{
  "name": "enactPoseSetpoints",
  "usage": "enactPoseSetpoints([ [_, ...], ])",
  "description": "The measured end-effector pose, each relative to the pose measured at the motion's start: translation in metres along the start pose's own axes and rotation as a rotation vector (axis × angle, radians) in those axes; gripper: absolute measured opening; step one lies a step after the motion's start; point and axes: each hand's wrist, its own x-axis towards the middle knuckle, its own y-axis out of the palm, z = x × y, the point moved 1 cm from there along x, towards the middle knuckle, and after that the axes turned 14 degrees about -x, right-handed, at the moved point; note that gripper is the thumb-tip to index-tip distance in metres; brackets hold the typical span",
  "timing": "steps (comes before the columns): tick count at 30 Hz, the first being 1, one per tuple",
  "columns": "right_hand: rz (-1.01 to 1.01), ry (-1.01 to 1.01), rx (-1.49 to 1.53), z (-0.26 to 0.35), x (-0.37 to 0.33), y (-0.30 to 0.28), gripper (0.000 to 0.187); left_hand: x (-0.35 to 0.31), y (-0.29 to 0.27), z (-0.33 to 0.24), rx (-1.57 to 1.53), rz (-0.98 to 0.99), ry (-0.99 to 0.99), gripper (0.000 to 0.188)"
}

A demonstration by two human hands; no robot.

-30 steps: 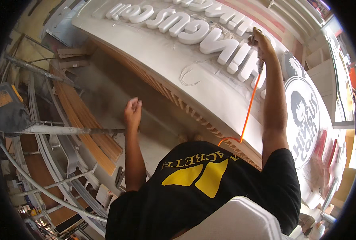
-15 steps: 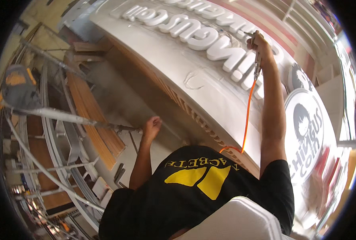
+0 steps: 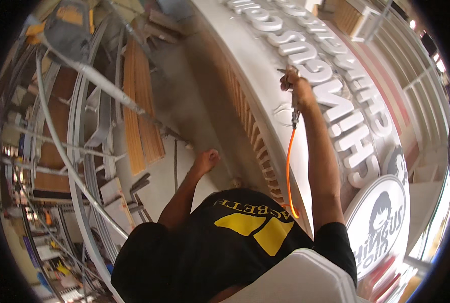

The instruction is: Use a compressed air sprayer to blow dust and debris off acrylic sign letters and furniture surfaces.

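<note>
My right hand [image 3: 298, 87] grips a metal air blow gun [image 3: 295, 117] with a thin nozzle pointing left. An orange air hose [image 3: 288, 169] runs from its base back toward my body. The gun is over a long white sign panel [image 3: 258, 65], beside raised white letters [image 3: 331, 96] that stand in rows. A loop of thin wire [image 3: 283, 115] shows on the panel near the gun. My left hand [image 3: 208, 160] hangs over the floor, left of the panel, fingers curled in with nothing visible in them.
Wooden planks [image 3: 140, 106] and metal tubes [image 3: 96, 86] lie to the left. A round white sign [image 3: 379, 222] with a dark drawing stands at the right. Slats [image 3: 258, 139] line the panel's near side. A shelf with clutter [image 3: 53, 257] is at lower left.
The view has turned, so the panel lies farther right. My right hand with the blow gun has come from between the letter rows to the panel's nearer side. My left hand stays curled.
</note>
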Motion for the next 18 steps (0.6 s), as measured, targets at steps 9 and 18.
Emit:
enactPoseSetpoints([
  [9, -0.443, -0.017, 0.125, -0.001, 0.056, -0.017, 0.040, -0.014, 0.012, 0.044, -0.207, -0.057, -0.065, 0.014],
  [18, 0.018, -0.314, 0.122, 0.008, 0.032, 0.048, 0.034, 0.007, 0.035, 0.155, 0.015, -0.011, 0.365, 0.022],
])
